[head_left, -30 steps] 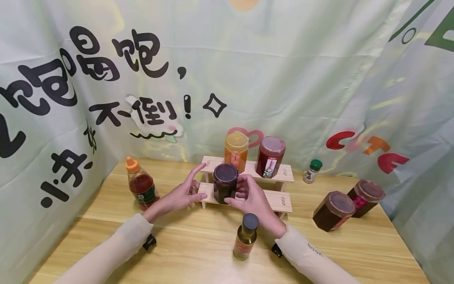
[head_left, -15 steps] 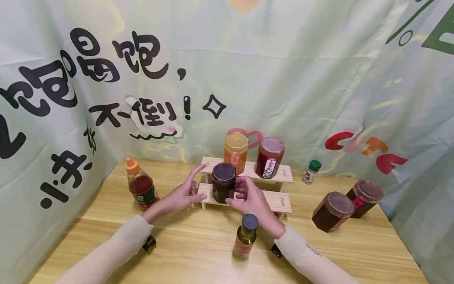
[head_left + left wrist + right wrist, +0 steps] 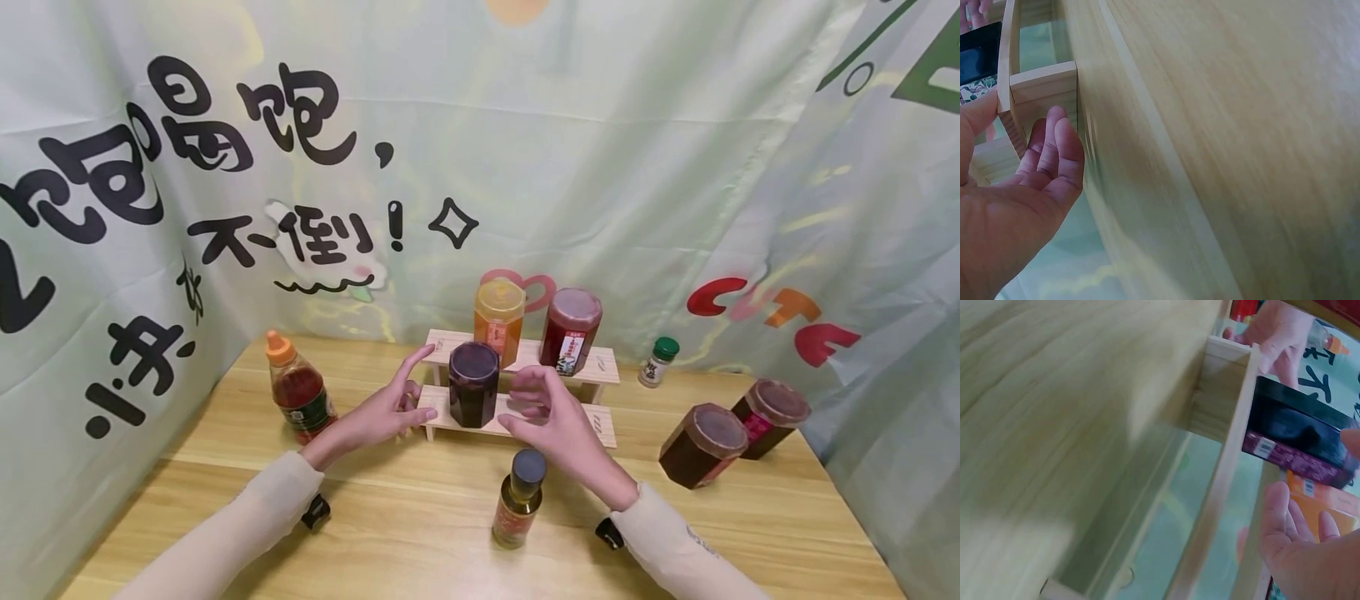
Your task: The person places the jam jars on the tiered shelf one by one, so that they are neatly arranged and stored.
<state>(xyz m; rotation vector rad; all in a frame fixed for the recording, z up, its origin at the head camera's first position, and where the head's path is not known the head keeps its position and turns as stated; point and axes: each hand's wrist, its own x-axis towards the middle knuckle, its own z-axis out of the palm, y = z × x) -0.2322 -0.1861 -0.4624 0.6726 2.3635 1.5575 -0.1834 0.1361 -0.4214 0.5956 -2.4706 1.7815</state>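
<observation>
A dark hexagonal jar (image 3: 472, 396) stands upright on the lower step of a small two-step wooden stand (image 3: 585, 423). My left hand (image 3: 378, 414) holds the stand's left end, with the thumb at the lower board's edge and the index finger reaching to the upper step. In the left wrist view, the other fingers (image 3: 1066, 156) curl beside the stand's leg. To the right of the jar, my right hand (image 3: 558, 417) is apart from it, fingers loosely bent and holding nothing. An orange jar (image 3: 498, 321) and a dark red jar (image 3: 572, 333) sit on the upper step.
A sauce bottle with an orange cap (image 3: 300, 392) stands left, by the left wrist. In front is a black-capped bottle (image 3: 517, 504). To the right are a green-capped shaker (image 3: 659, 362) and two dark jars (image 3: 705, 446). Printed cloth (image 3: 600, 167) hangs behind the table (image 3: 405, 533).
My right hand has let go of the dark jar and drawn back to the right. The jar stays on the lower step, and my left hand has hardly moved.
</observation>
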